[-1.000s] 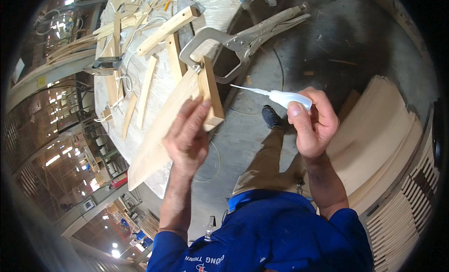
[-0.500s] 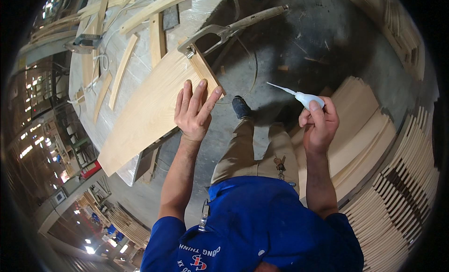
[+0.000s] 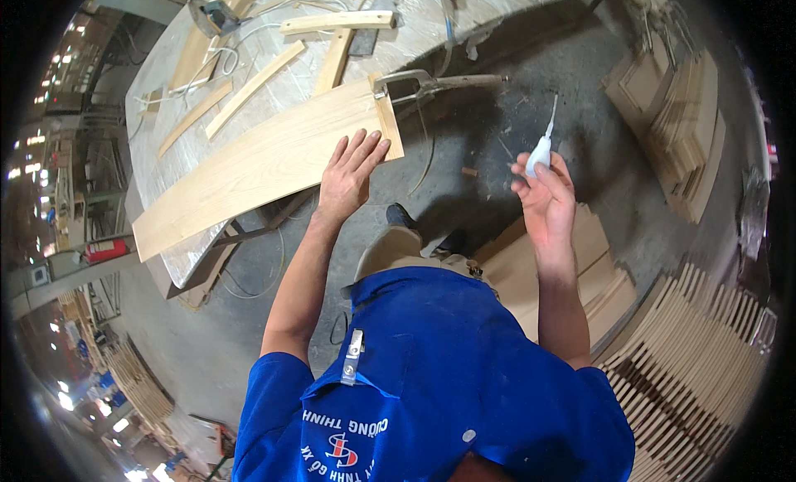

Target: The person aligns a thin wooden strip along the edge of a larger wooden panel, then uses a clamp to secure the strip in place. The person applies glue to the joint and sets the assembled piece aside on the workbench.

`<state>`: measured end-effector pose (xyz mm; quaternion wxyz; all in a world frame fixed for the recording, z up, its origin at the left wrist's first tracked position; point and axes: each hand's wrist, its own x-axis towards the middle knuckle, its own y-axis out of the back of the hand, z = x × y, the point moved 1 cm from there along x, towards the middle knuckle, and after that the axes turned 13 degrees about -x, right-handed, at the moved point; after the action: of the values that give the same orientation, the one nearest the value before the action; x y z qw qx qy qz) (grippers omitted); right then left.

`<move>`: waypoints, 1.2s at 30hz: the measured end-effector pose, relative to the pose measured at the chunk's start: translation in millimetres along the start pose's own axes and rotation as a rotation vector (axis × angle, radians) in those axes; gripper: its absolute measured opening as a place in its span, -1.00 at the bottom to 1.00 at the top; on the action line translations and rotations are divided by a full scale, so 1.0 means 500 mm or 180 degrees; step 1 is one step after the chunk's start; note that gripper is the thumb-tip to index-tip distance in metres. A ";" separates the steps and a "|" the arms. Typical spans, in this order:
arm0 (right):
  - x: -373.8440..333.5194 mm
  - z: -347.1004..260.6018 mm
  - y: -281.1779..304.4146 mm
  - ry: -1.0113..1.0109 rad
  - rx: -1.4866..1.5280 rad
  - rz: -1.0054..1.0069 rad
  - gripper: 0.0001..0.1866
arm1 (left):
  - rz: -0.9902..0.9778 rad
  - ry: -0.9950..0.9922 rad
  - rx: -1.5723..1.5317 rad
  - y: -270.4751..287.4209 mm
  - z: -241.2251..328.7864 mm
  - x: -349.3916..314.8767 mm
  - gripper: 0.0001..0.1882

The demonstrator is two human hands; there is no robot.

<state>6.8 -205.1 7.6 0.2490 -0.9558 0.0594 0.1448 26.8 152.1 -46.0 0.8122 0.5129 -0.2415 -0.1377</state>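
A long pale wooden panel (image 3: 257, 165) lies on the plastic-covered table and juts over its near edge. Across its right end runs a short wooden strip (image 3: 386, 121), where a metal locking clamp (image 3: 414, 86) grips the far corner. My left hand (image 3: 348, 179) rests with outstretched fingers on the panel beside that strip, fingertips reaching onto the strip. Off to the right, over the floor, my right hand (image 3: 550, 192) grasps a small white squeeze bottle (image 3: 539, 156). Its long thin nozzle points up and away from me, apart from the panel.
Loose wooden strips (image 3: 253, 91) and a power tool (image 3: 214, 18) with a white cord lie on the table (image 3: 178, 117). Stacked panels (image 3: 593, 266) stand by my legs at right. Rows of curved slats (image 3: 688, 366) are further right, more boards (image 3: 684, 125) beyond.
My view has turned, shifting the scene. The bottle's nozzle has swung from pointing left toward the panel to pointing away from me. My left hand stays on the panel.
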 end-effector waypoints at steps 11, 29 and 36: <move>0.245 -0.032 -0.197 0.0413 -0.0696 -0.0679 -0.78 | 0.0178 0.0745 -0.0142 -0.013 0.007 0.013 -0.35; 1.004 0.082 -0.605 0.1934 -0.5230 -0.0712 -0.73 | 0.0434 0.2207 -0.0374 0.008 0.139 0.039 -0.47; 1.187 0.149 -0.697 0.2047 -0.5490 -0.0760 -0.73 | 0.3097 0.4109 -0.0170 -0.136 0.334 -0.078 -0.87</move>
<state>617.4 109.9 -76.6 -0.5633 -0.8043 -0.1014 -0.1597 -93.4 13.0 -57.3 0.7724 0.3092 0.0823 0.5487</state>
